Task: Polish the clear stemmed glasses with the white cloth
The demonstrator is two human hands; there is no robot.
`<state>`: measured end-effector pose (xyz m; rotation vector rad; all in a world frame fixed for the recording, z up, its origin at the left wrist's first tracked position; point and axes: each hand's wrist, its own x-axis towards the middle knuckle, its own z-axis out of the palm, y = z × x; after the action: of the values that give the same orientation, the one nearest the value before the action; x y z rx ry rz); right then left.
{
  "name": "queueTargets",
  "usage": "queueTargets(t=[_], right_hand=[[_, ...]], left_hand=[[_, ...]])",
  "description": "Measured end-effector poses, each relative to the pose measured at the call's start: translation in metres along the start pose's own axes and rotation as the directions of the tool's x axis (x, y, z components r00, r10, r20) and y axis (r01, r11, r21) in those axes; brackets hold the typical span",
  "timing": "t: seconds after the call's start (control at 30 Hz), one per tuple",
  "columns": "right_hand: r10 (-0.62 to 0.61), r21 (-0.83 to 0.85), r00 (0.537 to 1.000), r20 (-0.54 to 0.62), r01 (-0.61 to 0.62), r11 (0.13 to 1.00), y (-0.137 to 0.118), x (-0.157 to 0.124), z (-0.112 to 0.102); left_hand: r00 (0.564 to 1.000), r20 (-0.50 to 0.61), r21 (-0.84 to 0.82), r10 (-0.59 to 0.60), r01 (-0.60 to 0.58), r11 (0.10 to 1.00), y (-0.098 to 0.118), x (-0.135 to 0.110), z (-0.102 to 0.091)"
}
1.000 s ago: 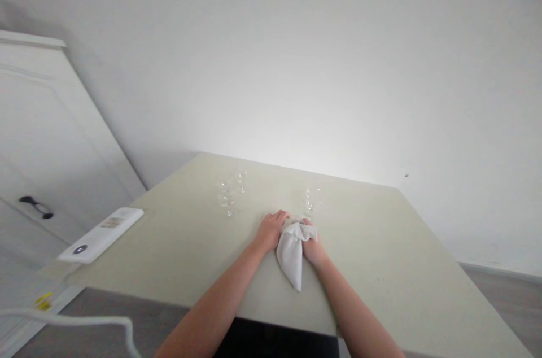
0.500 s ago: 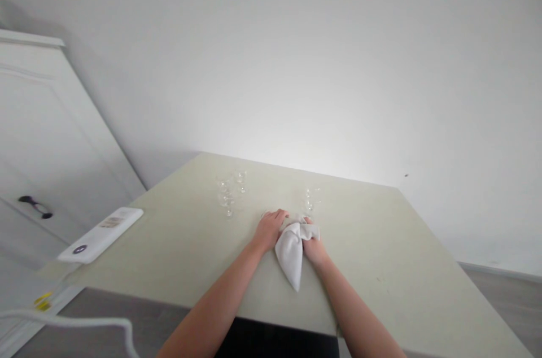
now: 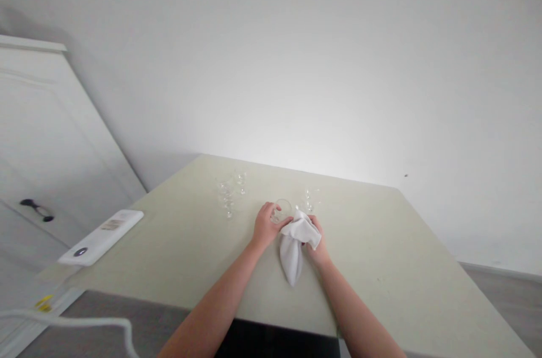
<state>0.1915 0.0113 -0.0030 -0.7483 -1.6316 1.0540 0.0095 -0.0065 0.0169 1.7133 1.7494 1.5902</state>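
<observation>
My left hand (image 3: 267, 225) is closed around the near left side of a clear drinking glass (image 3: 283, 206), whose round rim shows beyond the fingers. My right hand (image 3: 317, 239) grips a white cloth (image 3: 300, 231); one end bunches up over the fingers and the other hangs down towards me in a point. The cloth lies right beside the glass, but I cannot tell whether they touch. The cloth hides most of the right fingers and the lower part of the glass.
Several clear stemmed glasses (image 3: 228, 200) stand on the left of the pale table (image 3: 359, 267). More clear glassware (image 3: 309, 200) stands just beyond my right hand. A white power strip (image 3: 101, 236) with a cable lies at the left edge, by a white cabinet (image 3: 38, 138).
The left fingers have opened out from the cloth to the glass, whose rim now shows. The cloth's bunched top has risen a little, and its hanging end has shifted slightly left.
</observation>
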Motion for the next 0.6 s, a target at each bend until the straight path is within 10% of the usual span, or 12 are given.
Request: queueTargets(t=[0.13,0.37,0.6], right_hand=[[0.009,0.058,1.0,-0.019,-0.008,0.998,0.003,0.001,-0.002],[0.054,-0.102,0.961,0.273,-0.027,0.994,0.006,0.0,0.008],[0.051,-0.196,0.973,0.226,-0.006,0.981,0.0,-0.003,0.008]], left_hand=[[0.983,0.115,-0.2,-0.14,0.161,0.966,0.0,0.0,0.0],[0.946,0.311,-0.383,-0.091,0.212,0.899,0.002,-0.007,0.006],[0.929,0.364,-0.427,-0.065,0.228,0.875,0.006,-0.009,0.008]])
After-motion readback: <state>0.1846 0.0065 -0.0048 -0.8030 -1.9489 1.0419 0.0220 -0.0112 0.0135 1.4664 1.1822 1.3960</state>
